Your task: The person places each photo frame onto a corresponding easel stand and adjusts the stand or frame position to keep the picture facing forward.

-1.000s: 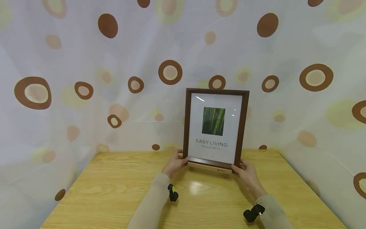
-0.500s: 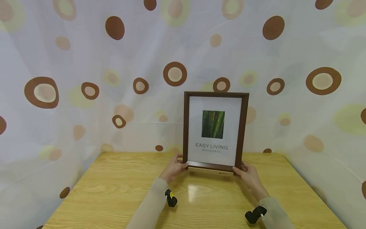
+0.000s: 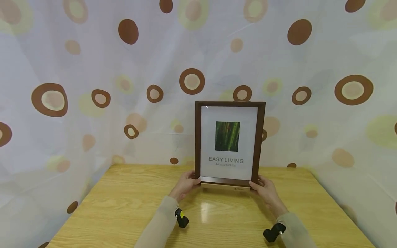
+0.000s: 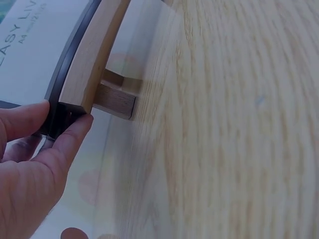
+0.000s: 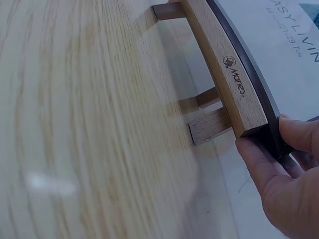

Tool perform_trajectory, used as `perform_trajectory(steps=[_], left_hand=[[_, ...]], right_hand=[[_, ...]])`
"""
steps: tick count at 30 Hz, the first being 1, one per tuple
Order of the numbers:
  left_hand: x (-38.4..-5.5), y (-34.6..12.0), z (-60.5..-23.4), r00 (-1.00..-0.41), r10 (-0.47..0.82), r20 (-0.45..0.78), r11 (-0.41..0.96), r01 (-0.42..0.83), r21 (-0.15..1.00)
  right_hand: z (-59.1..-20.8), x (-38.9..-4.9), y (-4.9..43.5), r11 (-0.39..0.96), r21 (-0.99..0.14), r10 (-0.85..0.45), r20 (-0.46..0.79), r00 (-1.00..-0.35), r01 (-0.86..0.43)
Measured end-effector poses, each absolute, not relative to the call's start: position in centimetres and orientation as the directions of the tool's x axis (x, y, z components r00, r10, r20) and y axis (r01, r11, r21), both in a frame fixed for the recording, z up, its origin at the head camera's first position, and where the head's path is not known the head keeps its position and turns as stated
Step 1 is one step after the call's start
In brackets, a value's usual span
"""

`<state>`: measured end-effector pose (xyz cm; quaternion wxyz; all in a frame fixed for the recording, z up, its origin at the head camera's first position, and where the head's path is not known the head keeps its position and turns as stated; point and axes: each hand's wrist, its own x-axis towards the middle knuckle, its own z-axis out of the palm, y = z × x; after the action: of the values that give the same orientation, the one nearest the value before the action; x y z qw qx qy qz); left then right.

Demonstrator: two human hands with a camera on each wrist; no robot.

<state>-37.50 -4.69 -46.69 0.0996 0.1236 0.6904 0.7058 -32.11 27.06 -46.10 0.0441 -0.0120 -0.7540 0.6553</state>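
A dark brown picture frame (image 3: 260, 141) stands upright near the table's back edge. Its white sheet bears a green picture and the words "EASY LIVING". Directly under its lower edge runs the light wooden bar (image 5: 234, 79) of a stand, whose short feet (image 4: 117, 97) reach the tabletop. My left hand (image 3: 183, 185) grips the lower left corner, thumb on the front and fingers below and behind. At the lower right corner my right hand (image 3: 269, 194) holds on in the same way. The upper part of the stand is hidden behind the frame.
The wooden table (image 3: 130, 206) spreads out to both sides and in front of the frame. A white curtain (image 3: 155, 41) with brown and yellow spots hangs behind it and along both sides. Each sleeve carries a small black camera (image 3: 181, 218).
The picture frame has shifted a little left against the curtain, and both hands have gone with it. It leans sideways less than before. The head view has also shifted slightly.
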Motion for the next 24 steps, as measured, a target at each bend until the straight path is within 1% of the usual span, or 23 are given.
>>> perform_trajectory(steps=[7, 11, 18, 24], left_hand=[[-37.4, -5.8, -47.0, -0.951, 0.300, 0.069, 0.006, 0.074, 0.997], [-37.4, -6.5, -47.1, -0.952, 0.300, 0.066, -0.009, 0.066, 0.998], [-37.3, -7.2, -47.0, -0.952, 0.297, 0.069, 0.007, 0.074, 0.997], [-37.3, -7.4, -47.3, -0.958, 0.280, 0.067, -0.018, 0.065, 0.998]], right_hand=[[-46.0, -32.4, 26.4, 0.160, -0.985, 0.042, 0.064, -0.997, -0.056], [-46.0, -32.6, 25.8, 0.154, -0.987, 0.047, 0.057, -0.997, -0.049], [-46.3, -33.0, 25.4, 0.159, -0.987, 0.050, 0.046, -0.998, -0.037], [-46.4, -33.1, 25.1, 0.160, -0.987, 0.049, 0.042, -0.998, -0.034]])
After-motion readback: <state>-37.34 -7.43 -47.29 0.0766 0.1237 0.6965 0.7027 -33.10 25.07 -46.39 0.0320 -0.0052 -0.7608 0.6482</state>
